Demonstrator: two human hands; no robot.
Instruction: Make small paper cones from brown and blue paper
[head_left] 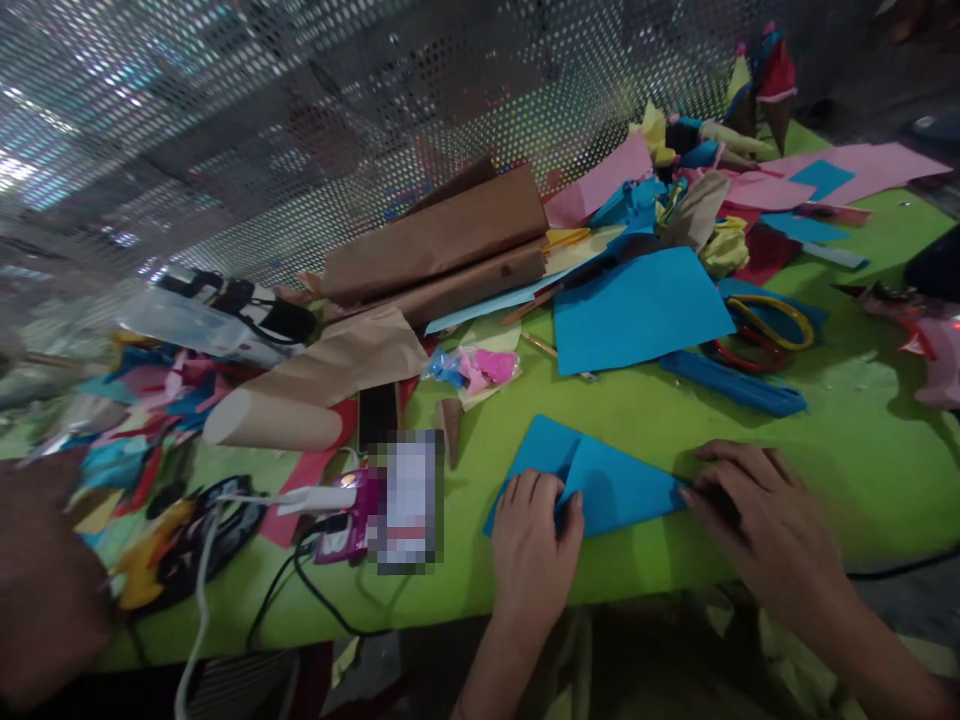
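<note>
A sheet of blue paper, folded into a pointed triangle, lies on the green table in front of me. My left hand is closed on its left part, the fingers bent over the layers and the thumb along the fold edge. At the narrow right tip, the thumb and fingers of my right hand pinch the paper. Just beyond lie a flat blue sheet, a blue utility knife and scissors with red and yellow handles.
Left of the paper are a phone-like device, a purple power adapter with cables, a small brown cone and a paper roll. Brown paper and coloured scraps line the back, by a perforated screen. Someone's arm shows at far left.
</note>
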